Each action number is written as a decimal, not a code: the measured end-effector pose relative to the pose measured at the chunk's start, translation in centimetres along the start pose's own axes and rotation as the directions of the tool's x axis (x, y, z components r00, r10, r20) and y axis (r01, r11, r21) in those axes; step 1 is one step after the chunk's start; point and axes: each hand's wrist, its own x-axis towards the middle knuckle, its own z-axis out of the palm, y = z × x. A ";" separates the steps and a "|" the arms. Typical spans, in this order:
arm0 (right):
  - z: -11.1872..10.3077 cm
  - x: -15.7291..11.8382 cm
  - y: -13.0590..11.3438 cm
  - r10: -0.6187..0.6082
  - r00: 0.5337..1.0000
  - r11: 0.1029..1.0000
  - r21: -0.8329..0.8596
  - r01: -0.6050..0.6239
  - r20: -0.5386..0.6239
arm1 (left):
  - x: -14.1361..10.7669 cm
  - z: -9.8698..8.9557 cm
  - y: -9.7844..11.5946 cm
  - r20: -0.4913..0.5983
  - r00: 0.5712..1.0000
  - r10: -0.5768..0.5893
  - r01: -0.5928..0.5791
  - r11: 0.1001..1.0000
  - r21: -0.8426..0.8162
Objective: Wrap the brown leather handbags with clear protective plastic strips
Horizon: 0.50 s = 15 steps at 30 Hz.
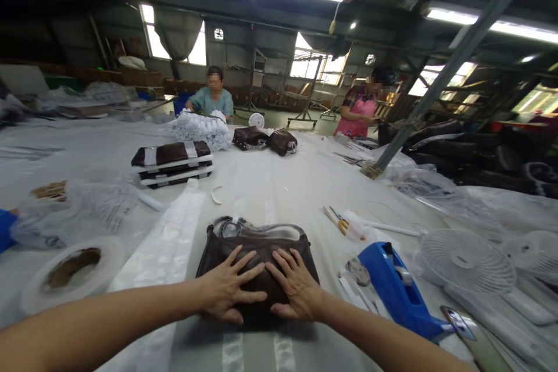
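Observation:
A dark brown handbag (218, 253) lies on the white-covered table in front of me, its strap (279, 230) and a bit of clear wrapping at the far edge. My left hand (235, 286) rests flat on the left half of the bag, fingers spread. On the right half, my right hand (296, 285) is pressed down the same way, its fingertips close to those of the left. Neither hand grips anything. Two strips of clear tape (233, 351) run along the table from under the bag's near side.
Left are a large tape roll (37, 279), plastic bags (96, 203) and stacked wrapped bags (172, 157). Right are a blue tape dispenser (392, 290), pliers (342, 222), a white fan (466, 258) and a phone (475, 337). A metal post (436, 87) slants up. Two people work beyond.

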 end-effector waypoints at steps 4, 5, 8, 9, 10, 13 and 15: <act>0.5 -0.1 0.6 -0.053 0.998 0.998 0.027 0.054 -0.024 | -1.7 2.3 -0.7 0.015 0.999 0.045 -0.045 0.998 -0.046; 0.9 -0.1 0.7 -0.058 0.997 0.998 0.026 0.060 -0.046 | -2.0 2.6 -0.7 0.007 0.998 0.064 -0.064 0.997 -0.045; 2.0 -0.3 1.0 -0.076 0.990 0.997 0.008 0.077 -0.122 | -2.4 3.7 -1.0 -0.057 0.993 0.107 -0.107 0.994 0.002; 2.4 -0.4 1.1 -0.083 0.986 0.996 -0.002 0.084 -0.144 | -2.4 4.2 -1.1 -0.089 0.990 0.111 -0.109 0.994 0.031; 2.7 -0.5 1.2 -0.089 0.983 0.996 -0.014 0.087 -0.163 | -2.3 4.9 -1.3 -0.127 0.985 0.114 -0.106 0.992 0.066; 3.6 -0.8 1.5 -0.111 0.979 0.993 -0.068 0.100 -0.172 | -2.0 7.2 -1.6 -0.274 0.952 0.137 -0.084 0.977 0.196; 4.2 -1.0 1.9 -0.131 0.978 0.986 -0.123 0.111 -0.164 | -1.8 8.5 -1.9 -0.318 0.934 0.161 -0.066 0.955 0.287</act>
